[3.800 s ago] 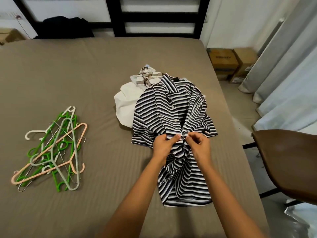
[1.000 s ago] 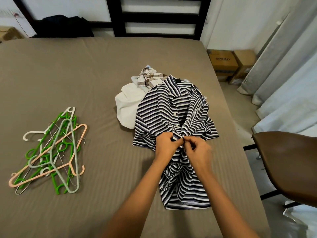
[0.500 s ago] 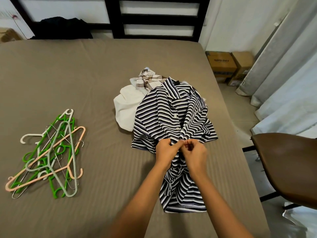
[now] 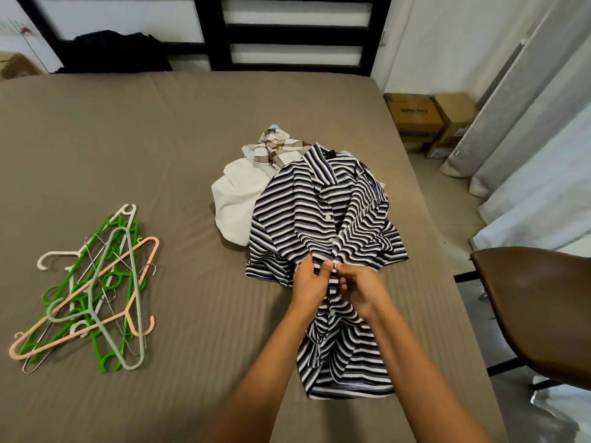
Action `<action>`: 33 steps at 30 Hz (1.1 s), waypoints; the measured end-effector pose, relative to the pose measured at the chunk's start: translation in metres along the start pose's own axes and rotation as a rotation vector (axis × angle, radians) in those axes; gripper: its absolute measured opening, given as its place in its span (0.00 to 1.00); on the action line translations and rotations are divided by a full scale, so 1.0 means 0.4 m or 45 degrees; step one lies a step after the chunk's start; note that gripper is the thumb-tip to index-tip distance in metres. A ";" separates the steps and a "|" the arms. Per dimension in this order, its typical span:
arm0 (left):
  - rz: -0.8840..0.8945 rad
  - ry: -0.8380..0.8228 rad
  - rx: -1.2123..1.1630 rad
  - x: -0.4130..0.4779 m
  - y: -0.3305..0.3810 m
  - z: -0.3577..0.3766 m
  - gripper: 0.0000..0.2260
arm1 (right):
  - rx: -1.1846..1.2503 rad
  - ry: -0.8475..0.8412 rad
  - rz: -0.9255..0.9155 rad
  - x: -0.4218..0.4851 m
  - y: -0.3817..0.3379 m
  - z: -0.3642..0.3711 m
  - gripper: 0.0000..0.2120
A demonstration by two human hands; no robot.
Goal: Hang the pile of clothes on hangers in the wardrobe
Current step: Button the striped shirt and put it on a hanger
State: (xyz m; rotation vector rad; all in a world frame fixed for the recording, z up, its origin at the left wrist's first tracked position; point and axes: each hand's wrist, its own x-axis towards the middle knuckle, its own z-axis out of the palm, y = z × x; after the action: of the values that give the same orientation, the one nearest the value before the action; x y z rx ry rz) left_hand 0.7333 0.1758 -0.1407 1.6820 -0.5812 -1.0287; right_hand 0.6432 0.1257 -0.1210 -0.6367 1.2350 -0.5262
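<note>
A single head-worn wide-angle view looks forward and steeply down from the foot side of the bed (image 4: 128, 139), facing its black slatted headboard (image 4: 297, 30) at the top edge. It sits close over the work: both forearms enter from the bottom edge, and the left hand (image 4: 308, 285) and right hand (image 4: 364, 290) meet on the striped shirt (image 4: 303, 219) just right of centre. The wide lens takes in the hangers (image 4: 96, 292) at far left and the brown chair (image 4: 543, 308) and curtains (image 4: 527, 139) at right
</note>
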 end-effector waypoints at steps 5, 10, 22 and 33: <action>0.066 -0.200 0.005 0.014 -0.050 -0.025 0.12 | -0.192 -0.196 0.181 0.060 -0.057 -0.041 0.07; -0.048 -0.254 -0.131 -0.004 -0.062 -0.017 0.16 | -0.373 -0.060 0.035 0.116 -0.082 0.009 0.16; -0.649 0.014 -0.371 0.117 0.101 0.016 0.24 | -0.263 -0.072 -0.200 0.060 -0.037 -0.043 0.12; -0.353 0.037 -0.551 0.088 0.021 0.009 0.37 | -0.085 0.452 -0.718 0.050 -0.060 -0.045 0.04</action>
State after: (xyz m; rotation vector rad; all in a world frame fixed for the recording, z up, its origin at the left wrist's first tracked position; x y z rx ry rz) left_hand 0.7494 0.1435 -0.1456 1.4090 -0.0903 -1.2245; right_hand 0.6304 0.0922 -0.1215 -0.9861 1.4059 -1.1069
